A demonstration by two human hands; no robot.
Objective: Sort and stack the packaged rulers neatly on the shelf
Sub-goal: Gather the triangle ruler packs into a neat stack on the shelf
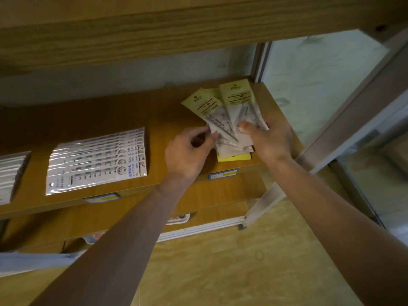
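Several ruler packets with pale yellow header cards (pixel 229 109) lie fanned out at the right end of the wooden shelf (pixel 167 120). My left hand (pixel 187 152) pinches the lower left edge of the fan with thumb and fingers. My right hand (pixel 268 140) lies on the fan's right side, thumb on top and fingers curled behind the packets. A yellow packet (pixel 234 157) sticks out beneath them at the shelf's front. Further left, a neat overlapping stack of white ruler packets (pixel 97 160) lies flat.
Another white stack (pixel 11 175) sits at the far left edge. A shelf board (pixel 154 29) hangs close overhead. Price labels (pixel 223 174) line the shelf front, with lower shelves below. A metal frame (pixel 353 107) stands right of the shelf; the floor is tan.
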